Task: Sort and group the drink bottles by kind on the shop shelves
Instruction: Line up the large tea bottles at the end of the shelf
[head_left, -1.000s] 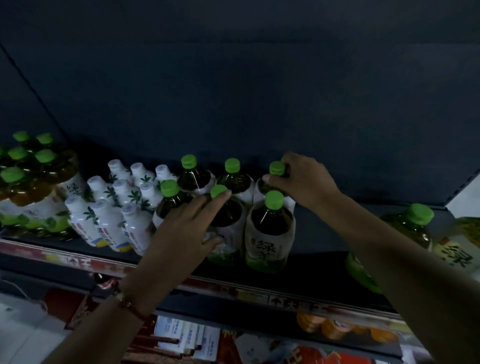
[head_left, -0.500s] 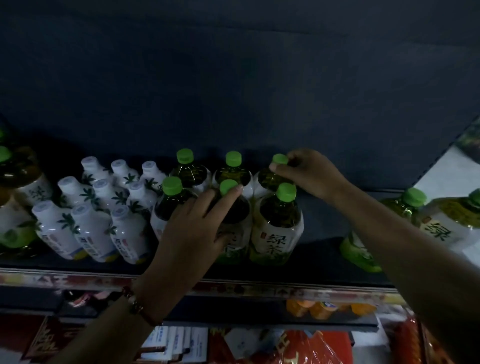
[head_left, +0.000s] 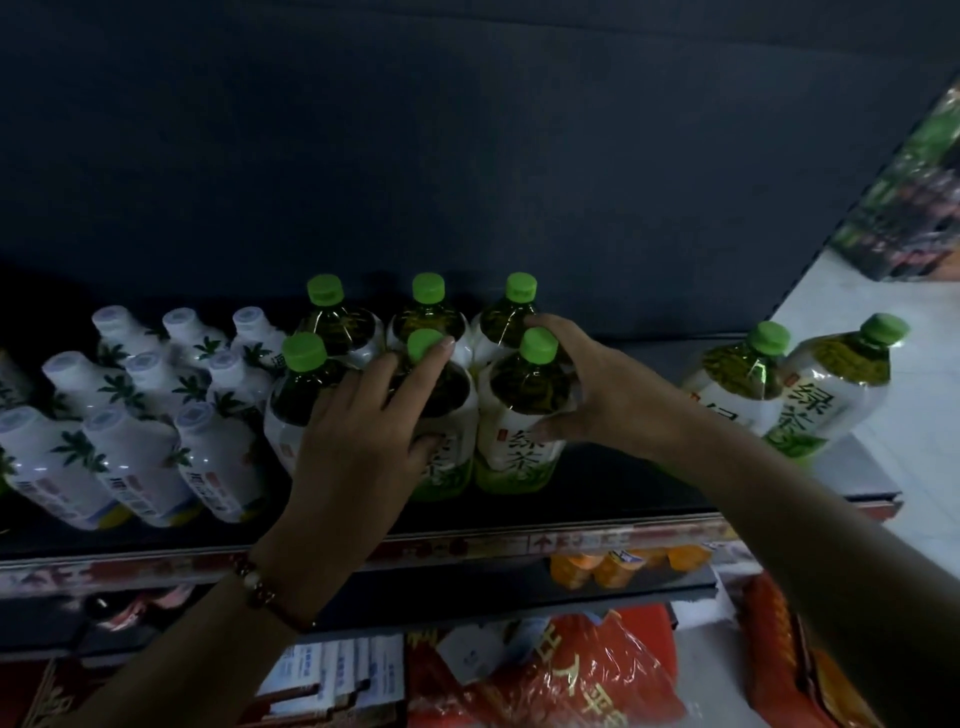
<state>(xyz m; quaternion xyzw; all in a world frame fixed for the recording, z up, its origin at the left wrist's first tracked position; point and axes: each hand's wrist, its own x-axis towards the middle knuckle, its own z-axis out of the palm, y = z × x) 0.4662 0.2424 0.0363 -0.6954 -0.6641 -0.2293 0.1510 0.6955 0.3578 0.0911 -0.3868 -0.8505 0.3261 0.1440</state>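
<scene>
Left hand (head_left: 358, 431) spread flat; right hand (head_left: 597, 395) curled, gripping.

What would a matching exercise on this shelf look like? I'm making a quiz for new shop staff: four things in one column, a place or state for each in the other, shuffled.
Things
1. white bottles
2. two green tea bottles
3. front right bottle of the block
4. orange packs

Places or states
A. held by the right hand
B. on the shelf below
C. left of the green tea block
D. standing apart at the shelf's right end

Pairs: 1-C, 2-D, 3-A, 4-B
</scene>
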